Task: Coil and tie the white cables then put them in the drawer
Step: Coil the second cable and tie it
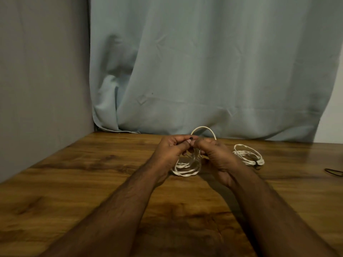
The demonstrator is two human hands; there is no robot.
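Observation:
A coiled white cable (187, 169) hangs between my two hands just above the wooden table (78, 182), its lower loops touching the wood and one loop arching up behind my fingers. My left hand (171, 149) pinches the top of the coil together with a small dark tie. My right hand (216, 154) grips the same coil from the right, fingers curled round it. A second white cable coil (248, 154), bound with a dark tie, lies flat on the table to the right. No drawer is in view.
A light blue curtain (204, 71) hangs behind the table's far edge, and a grey wall (42, 71) closes the left side. A thin dark loop (334, 171), perhaps another tie, lies at the right edge of the table.

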